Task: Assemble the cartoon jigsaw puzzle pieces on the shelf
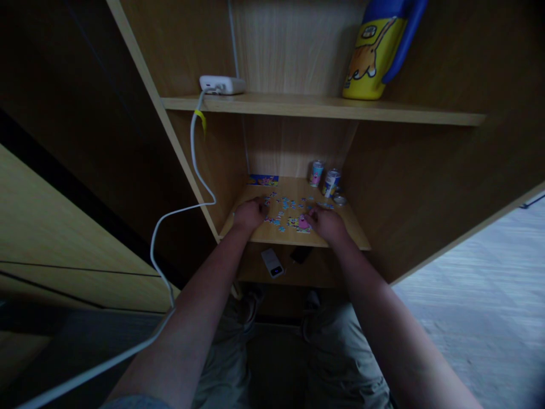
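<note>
I read the puzzle pieces [286,208] as a loose scatter on the desk [353,236], its long axis running side to side between both hands. My left hand [251,215] is curled, knuckles up, at the scatter's left edge; I cannot tell whether it grips a piece. My right hand [326,221] lies palm down, fingers loosely spread, touching the pink joined patch [303,223].

Your left hand [250,215] and right hand [326,222] rest flat on scattered puzzle pieces [286,205] near the shelf's [238,218] front edge; two cans [323,178] at back-right corner.
</note>
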A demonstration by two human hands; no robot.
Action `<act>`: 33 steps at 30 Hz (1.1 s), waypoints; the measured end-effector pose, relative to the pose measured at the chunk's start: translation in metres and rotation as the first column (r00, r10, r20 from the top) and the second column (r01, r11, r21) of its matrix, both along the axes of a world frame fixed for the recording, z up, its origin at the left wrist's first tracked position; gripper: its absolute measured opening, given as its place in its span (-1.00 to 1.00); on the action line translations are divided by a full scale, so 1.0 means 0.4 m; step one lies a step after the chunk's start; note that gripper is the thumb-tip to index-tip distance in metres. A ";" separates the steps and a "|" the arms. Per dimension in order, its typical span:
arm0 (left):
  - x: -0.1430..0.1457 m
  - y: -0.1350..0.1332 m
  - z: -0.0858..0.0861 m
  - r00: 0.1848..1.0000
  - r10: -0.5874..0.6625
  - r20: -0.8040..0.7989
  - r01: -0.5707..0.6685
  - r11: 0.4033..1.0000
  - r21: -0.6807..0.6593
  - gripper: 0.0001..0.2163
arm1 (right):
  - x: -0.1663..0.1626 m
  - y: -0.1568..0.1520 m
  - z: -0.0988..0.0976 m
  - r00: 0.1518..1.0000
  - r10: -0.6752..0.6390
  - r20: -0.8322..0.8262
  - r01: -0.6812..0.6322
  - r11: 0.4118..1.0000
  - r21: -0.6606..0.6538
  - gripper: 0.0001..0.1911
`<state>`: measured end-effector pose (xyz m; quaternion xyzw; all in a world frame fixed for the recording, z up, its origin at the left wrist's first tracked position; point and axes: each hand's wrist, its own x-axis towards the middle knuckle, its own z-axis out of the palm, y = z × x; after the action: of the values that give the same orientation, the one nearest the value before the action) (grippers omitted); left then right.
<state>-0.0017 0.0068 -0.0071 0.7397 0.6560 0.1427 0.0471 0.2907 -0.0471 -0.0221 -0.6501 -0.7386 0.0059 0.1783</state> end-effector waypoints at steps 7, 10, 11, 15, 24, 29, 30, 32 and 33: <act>-0.001 -0.001 -0.001 1.000 -0.005 0.001 0.005 1.000 0.002 -0.60 | -0.011 -0.019 0.014 0.997 -0.058 0.047 0.056 0.998 0.034 -0.52; -0.001 -0.003 0.002 1.000 -0.002 0.003 0.002 1.000 -0.002 -0.58 | -0.008 -0.019 0.013 0.998 -0.036 0.046 0.034 0.998 0.043 -0.51; -0.001 -0.004 0.003 1.000 -0.001 0.003 0.001 1.000 -0.002 -0.58 | -0.007 -0.018 0.011 0.999 -0.028 0.044 0.026 0.999 0.045 -0.52; 0.002 -0.007 0.007 1.000 -0.002 0.001 0.002 1.000 -0.001 -0.59 | -0.004 -0.011 0.007 0.999 -0.010 0.036 0.008 0.999 0.053 -0.59; 0.001 -0.006 0.006 1.000 -0.006 0.002 0.006 1.000 -0.004 -0.60 | 0.001 -0.001 0.000 0.999 -0.015 0.028 0.013 0.998 0.062 -0.69; 0.004 -0.007 0.008 1.000 0.001 -0.001 -0.001 1.000 -0.003 -0.61 | 0.005 0.007 -0.008 1.000 0.006 0.023 -0.007 0.999 0.052 -0.69; 0.005 -0.007 0.008 1.000 0.003 -0.002 -0.003 1.000 -0.003 -0.62 | 0.006 0.008 -0.009 1.000 0.009 0.022 -0.011 0.999 0.050 -0.69; 0.005 -0.008 0.009 1.000 0.006 -0.004 -0.006 1.000 -0.004 -0.63 | 0.006 0.007 -0.009 1.000 0.017 0.019 -0.018 0.999 0.048 -0.69; 0.005 -0.008 0.009 1.000 0.008 -0.004 -0.008 1.000 -0.004 -0.63 | 0.005 0.006 -0.008 1.000 0.021 0.018 -0.022 0.999 0.047 -0.69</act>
<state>0.0003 0.0036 -0.0035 0.7373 0.6592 0.1401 0.0470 0.2928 -0.0445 -0.0253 -0.6378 -0.7470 -0.0153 0.1872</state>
